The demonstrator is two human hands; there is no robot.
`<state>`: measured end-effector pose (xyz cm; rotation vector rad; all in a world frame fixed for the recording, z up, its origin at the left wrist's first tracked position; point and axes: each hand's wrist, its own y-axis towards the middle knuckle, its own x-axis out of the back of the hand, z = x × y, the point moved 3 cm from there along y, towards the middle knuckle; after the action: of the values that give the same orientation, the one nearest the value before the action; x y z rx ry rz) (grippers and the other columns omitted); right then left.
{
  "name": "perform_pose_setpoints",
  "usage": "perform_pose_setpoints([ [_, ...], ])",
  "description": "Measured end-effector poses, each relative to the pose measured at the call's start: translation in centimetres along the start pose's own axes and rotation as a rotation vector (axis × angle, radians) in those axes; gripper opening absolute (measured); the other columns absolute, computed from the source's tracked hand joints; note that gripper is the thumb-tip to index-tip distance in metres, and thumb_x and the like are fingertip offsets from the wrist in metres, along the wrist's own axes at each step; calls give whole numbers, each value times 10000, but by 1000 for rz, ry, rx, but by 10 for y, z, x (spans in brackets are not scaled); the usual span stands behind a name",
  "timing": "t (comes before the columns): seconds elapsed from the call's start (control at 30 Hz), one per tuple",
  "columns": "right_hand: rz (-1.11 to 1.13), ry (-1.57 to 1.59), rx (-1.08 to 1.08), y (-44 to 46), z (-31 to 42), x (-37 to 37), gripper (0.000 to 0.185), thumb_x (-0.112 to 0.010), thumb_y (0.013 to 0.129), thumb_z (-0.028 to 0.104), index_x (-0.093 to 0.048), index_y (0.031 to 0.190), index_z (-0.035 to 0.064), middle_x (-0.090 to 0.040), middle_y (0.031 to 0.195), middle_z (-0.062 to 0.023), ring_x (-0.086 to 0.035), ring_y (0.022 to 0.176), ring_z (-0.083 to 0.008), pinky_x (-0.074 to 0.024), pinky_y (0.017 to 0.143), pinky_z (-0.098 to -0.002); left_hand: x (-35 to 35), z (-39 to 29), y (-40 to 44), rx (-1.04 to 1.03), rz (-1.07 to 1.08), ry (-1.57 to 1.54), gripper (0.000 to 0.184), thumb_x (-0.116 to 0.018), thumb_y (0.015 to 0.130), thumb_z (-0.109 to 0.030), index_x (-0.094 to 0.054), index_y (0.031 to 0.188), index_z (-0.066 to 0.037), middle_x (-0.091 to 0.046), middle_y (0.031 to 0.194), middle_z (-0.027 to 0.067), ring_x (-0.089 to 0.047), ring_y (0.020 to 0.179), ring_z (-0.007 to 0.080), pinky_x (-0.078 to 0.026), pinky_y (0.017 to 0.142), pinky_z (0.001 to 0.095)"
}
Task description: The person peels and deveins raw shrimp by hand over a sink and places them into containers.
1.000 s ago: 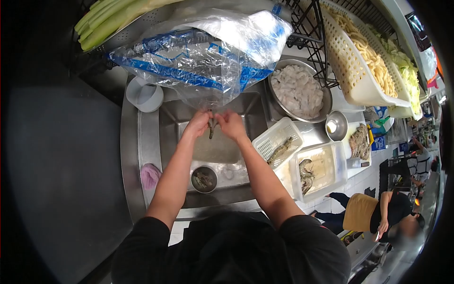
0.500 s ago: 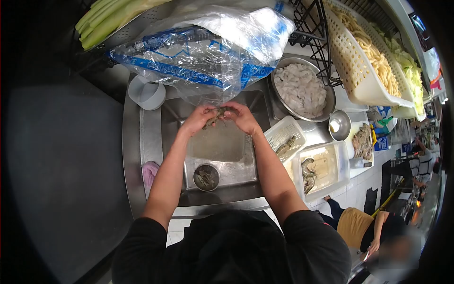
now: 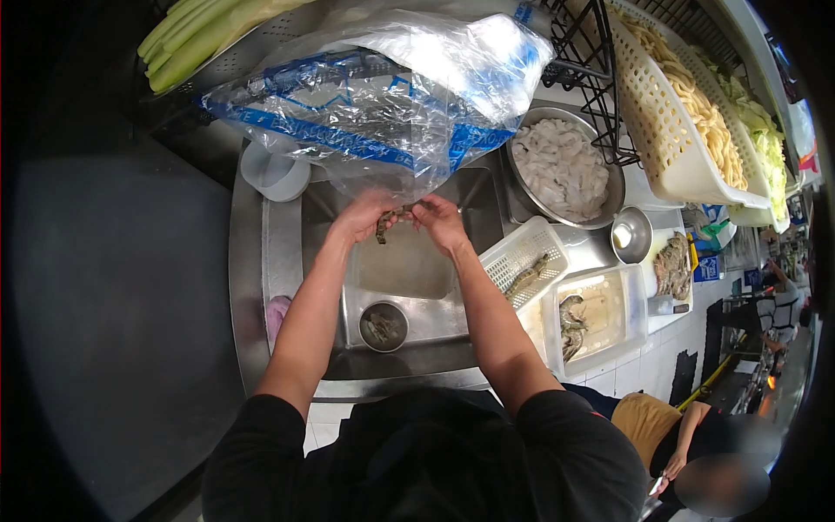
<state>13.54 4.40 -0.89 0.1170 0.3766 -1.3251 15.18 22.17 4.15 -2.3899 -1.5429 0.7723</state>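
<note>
Over the back of a metal sink both hands are closed on one greyish-brown shrimp. My left hand grips one end, and the tail part hangs below its fingers. My right hand pinches the other end, which its fingers partly hide. Under the hands lies a tray-like area of cloudy water. A round metal bowl with dark pieces, likely shrimp heads or shells, stands nearer me in the sink.
Right of the sink stand a white perforated basket holding shrimp, a plastic tub with more, and a steel bowl of pale peeled pieces. A plastic bag overhangs the sink's back. Another person stands at lower right.
The shrimp now hangs down more from my left hand. My right hand has shifted slightly left, closer to the left one. The whole view has moved a little.
</note>
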Motion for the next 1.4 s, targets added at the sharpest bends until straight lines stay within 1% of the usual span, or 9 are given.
perform_pose_setpoints([
  [0.17,-77,274,-77,0,-25,-2,247,-619,943,15,-602,1186,-27,-682,952,-101,-651,820,-170,-494,642,-285,7,12,13,12,-3,77,139,-599,957,-105,-653,993,18,-690,838,74,-575,618,82,-462,519,210],
  [0.5,-139,343,-123,10,-52,-1,267,-629,929,2,-587,1192,-18,-684,947,-103,-667,810,-189,-486,636,-293,25,36,32,47,-39,143,134,-603,953,-90,-655,964,32,-694,835,82,-572,615,75,-465,521,208],
  [0.7,-68,281,-103,8,-42,0,344,-657,913,19,-582,1248,21,-669,1053,-98,-649,902,-183,-506,712,-313,23,29,27,20,-55,159,123,-617,931,-91,-657,974,18,-698,869,74,-567,642,69,-468,574,206],
  [0.8,-182,245,-44,-1,-25,4,353,-677,900,29,-613,1245,67,-653,1121,-61,-623,974,-169,-510,764,-316,39,31,30,24,-143,314,126,-623,926,-100,-665,984,3,-699,876,63,-557,652,63,-458,592,202],
  [0.9,-67,-11,-57,5,-25,9,351,-692,896,48,-632,1238,99,-646,1145,-25,-606,1015,-162,-509,802,-314,43,32,37,-10,-103,367,129,-616,929,-100,-673,989,-2,-699,862,59,-553,652,67,-454,589,205],
  [1.1,-18,170,-54,11,-25,-3,272,-661,902,-4,-630,1169,35,-659,1056,-72,-630,888,-156,-517,727,-291,-1,-14,6,-23,-35,389,129,-616,929,-91,-679,977,11,-702,834,61,-560,646,69,-459,589,216],
  [1.2,-107,89,13,13,-27,-8,197,-644,908,-26,-628,1102,4,-657,1001,-92,-634,815,-148,-511,657,-278,12,2,17,-37,-76,233,128,-627,926,-85,-679,976,20,-702,833,64,-569,635,66,-456,575,212],
  [1.3,-121,190,13,15,-26,-11,162,-640,910,-30,-626,1070,-7,-657,940,-90,-635,774,-145,-502,607,-271,23,12,27,-19,-69,110,127,-636,922,-83,-677,973,25,-698,822,67,-577,628,70,-457,563,212],
  [1.4,-144,233,15,18,-26,-12,148,-610,923,-36,-618,1069,-16,-651,951,-101,-623,754,-160,-496,585,-287,22,11,28,-1,-160,137,124,-635,925,-86,-675,973,22,-698,816,65,-577,615,73,-457,555,212],
])
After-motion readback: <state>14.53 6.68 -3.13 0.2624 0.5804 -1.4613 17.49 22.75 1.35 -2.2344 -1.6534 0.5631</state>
